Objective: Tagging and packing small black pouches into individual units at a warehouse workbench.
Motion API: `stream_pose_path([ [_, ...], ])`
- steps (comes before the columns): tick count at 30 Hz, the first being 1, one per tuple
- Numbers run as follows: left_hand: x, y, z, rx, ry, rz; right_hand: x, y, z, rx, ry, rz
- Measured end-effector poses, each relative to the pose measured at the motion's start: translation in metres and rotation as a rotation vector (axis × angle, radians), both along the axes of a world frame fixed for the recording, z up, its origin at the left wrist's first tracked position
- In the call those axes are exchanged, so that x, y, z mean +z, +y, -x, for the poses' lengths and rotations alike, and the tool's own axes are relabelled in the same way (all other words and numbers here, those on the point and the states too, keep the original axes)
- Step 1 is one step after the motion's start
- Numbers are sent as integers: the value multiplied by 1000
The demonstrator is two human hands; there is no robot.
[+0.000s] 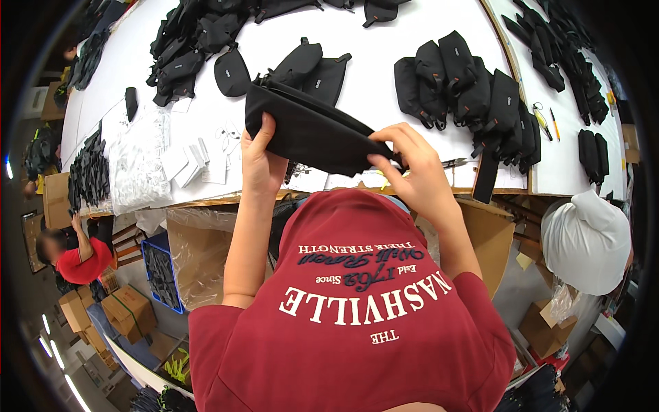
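A black fabric zip pouch [316, 134] is held up over the table's front edge, tilted with its zipper side toward the far right. My left hand [263, 154] grips its left end, the thumb lying on the near face. At the pouch's right end, my right hand [410, 163] pinches the corner near the zipper. Just beyond it on the white table [364, 48] lie a few black pouches [322, 79] and a rounded one [232, 73]. To the right sits a heap of black pouches [458, 69] with small orange tabs.
Clear plastic bags [141, 165], white cards [185, 163] and black straps [88, 165] lie at the left. A dark phone-like slab [486, 176] overhangs the front edge. Yellow snips [542, 122] and a pen [555, 123] lie right. A person in red [79, 261] is at far left.
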State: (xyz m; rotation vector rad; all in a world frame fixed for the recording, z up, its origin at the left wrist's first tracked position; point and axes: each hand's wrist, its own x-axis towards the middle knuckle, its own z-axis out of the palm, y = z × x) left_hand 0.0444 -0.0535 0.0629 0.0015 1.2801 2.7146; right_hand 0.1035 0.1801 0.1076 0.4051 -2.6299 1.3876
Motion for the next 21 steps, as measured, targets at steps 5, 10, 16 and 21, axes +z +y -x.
stream_pose_path([
  [5,-7,-2,3,24,-101,-125,-6,-6,-2,-74,-65,48],
  [10,3,-9,4,-78,-33,-169,-14,-6,-2,-154,349,-174],
  [16,13,-20,11,-94,133,367,-11,6,-3,-65,331,-240],
  [21,19,-8,14,-40,87,343,-6,8,-8,77,134,-212],
])
